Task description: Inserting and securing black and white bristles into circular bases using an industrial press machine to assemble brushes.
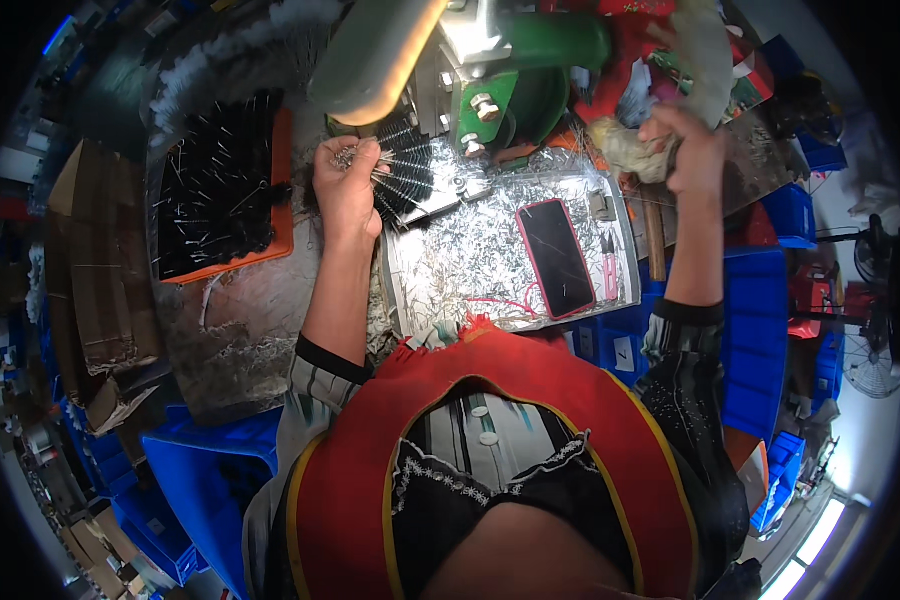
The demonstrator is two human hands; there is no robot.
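A fan of small wire brushes (402, 172) with black bristles is pinched in my left hand (348, 185), their metal stems bunched under my thumb. It is close to the front of a green machine (490, 115) with large bolts, beneath a bright lamp (375, 65). Over on the right, my right hand (685, 150) is closed on a pale, worn cloth (635, 150); blur hides the exact grip and whatever the cloth may cover. Just below the machine is a metal tray (400, 285) strewn with shiny wire scraps.
A phone in a red case (557, 258) and pink-handled snips (610, 268) lie in the tray. An orange bin (283, 190) full of black wire brushes stands at left. A wooden handle (655, 240) is right of the tray. Blue bins (755, 340) flank me.
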